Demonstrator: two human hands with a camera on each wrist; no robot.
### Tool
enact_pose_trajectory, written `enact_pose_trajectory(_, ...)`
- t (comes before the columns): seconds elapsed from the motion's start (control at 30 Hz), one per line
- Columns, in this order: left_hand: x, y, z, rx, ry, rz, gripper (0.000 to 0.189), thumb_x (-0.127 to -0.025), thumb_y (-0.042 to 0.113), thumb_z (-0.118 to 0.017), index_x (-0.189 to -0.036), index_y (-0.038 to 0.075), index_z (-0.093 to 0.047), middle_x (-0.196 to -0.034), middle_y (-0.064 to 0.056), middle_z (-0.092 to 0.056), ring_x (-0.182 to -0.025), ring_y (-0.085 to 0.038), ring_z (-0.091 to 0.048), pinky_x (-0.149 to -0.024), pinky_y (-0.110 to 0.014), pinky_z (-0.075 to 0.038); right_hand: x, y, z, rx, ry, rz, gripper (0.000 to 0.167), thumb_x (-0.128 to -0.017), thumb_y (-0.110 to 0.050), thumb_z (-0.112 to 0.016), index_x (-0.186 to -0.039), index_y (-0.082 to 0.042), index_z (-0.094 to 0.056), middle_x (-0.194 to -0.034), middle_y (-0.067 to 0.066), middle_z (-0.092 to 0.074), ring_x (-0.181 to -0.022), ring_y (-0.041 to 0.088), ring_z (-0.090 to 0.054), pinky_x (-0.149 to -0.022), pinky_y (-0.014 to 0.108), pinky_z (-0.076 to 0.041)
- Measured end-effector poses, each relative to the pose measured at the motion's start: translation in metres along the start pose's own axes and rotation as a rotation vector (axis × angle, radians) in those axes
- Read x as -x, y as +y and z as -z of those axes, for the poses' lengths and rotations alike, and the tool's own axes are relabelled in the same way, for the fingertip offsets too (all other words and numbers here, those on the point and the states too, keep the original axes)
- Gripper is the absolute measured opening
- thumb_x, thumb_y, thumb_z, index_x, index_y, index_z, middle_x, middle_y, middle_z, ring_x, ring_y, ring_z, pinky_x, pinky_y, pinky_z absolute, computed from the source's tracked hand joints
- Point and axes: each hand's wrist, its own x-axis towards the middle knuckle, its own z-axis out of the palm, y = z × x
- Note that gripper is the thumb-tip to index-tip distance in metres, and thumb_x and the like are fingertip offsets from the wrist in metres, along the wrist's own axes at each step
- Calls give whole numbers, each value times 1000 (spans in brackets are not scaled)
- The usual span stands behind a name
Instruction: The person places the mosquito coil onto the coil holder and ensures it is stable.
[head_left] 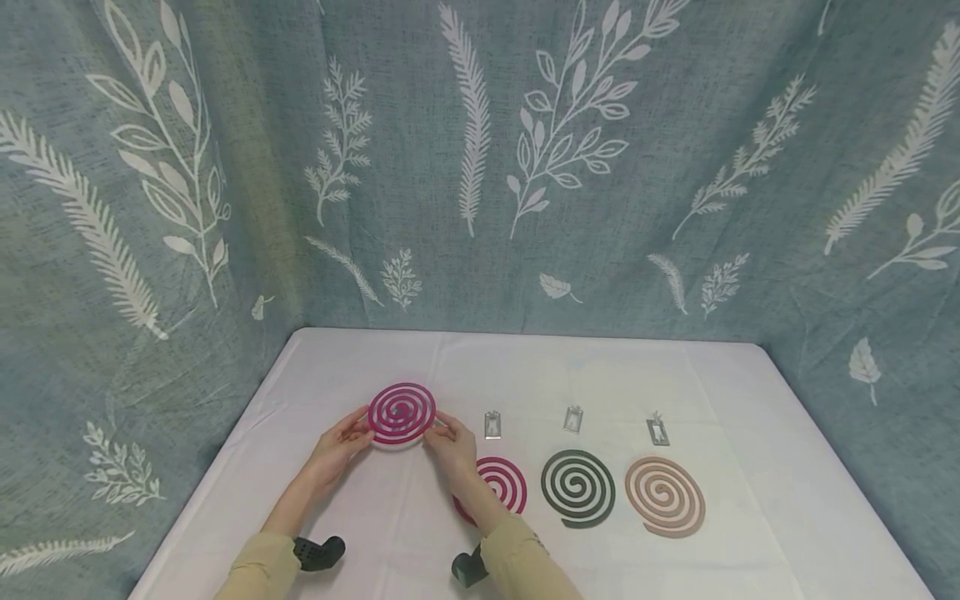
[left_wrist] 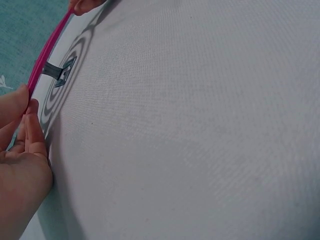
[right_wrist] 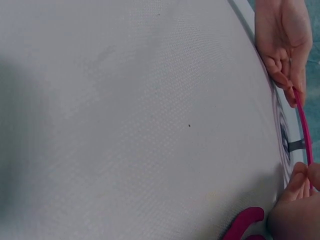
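A magenta mosquito coil (head_left: 402,410) is held level at the left of the table, between both hands. My left hand (head_left: 333,456) pinches its left edge between thumb and fingers, and my right hand (head_left: 454,450) pinches the right edge. In the left wrist view the coil shows edge-on, atop the upright tab of a small metal coil stand (left_wrist: 64,73) whose base is on the tablecloth. The coil's ringed shadow falls around that stand. A second magenta coil (head_left: 522,482) lies flat, partly hidden under my right forearm.
To the right lie a dark green coil (head_left: 576,483) and a tan coil (head_left: 663,494). Behind them stand three small metal stands, a left one (head_left: 487,426), a middle one (head_left: 573,408) and a right one (head_left: 657,419). A leaf-patterned curtain (head_left: 420,167) borders the white table (head_left: 615,358).
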Motion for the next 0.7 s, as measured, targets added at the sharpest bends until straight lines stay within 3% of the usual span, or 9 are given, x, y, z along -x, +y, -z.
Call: enact_pose_trajectory(0.7, 0, -1, 1, -8, 0, -14, 59, -95, 8, -53, -148, 2, -27, -101, 8, -47, -86, 4, -46, -78, -7, -44, 1, 0, -8, -30, 72, 28, 37, -80, 3, -66, -116, 1, -63, -85, 15, -70, -68, 3, -60, -70, 21, -53)
